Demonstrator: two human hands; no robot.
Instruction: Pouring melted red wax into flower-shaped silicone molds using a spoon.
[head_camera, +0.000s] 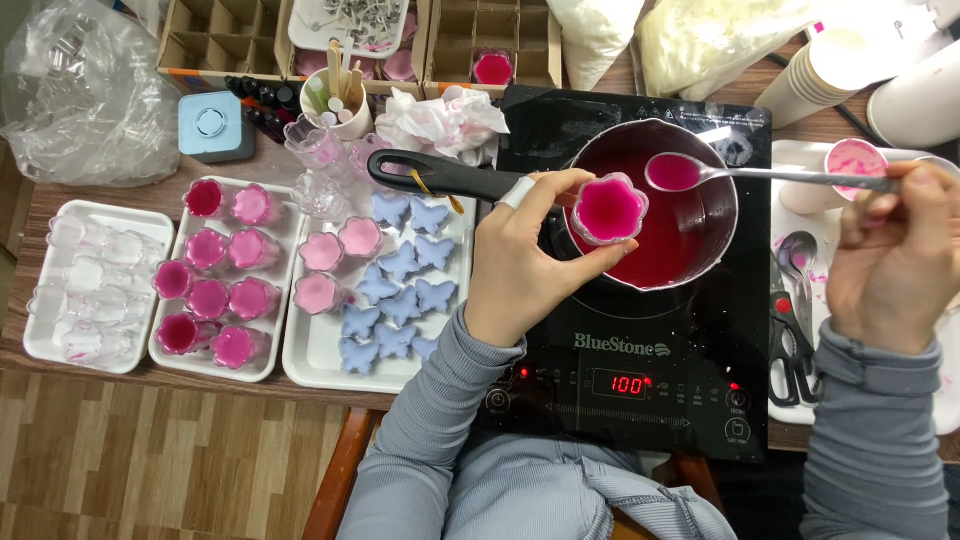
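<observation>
My left hand (520, 255) holds a small flower-shaped clear cup (608, 208) filled with pink liquid, just over the near rim of a dark pot (722, 215) of red-pink liquid. The pot sits on a black induction cooktop (620, 330), its black handle (440, 175) pointing left. My right hand (895, 255) grips the end of a metal spoon (760, 173). The spoon's bowl carries pink liquid and hovers above the pot, just right of the cup.
Three white trays lie left of the cooktop: one (45, 345) with clear empty cups, one (265, 365) with pink-filled cups, one (320, 350) with pale pink cups and blue butterfly shapes. Scissors (790, 340) rest on a tray at right. Cardboard boxes, plastic bags and paper cups line the back.
</observation>
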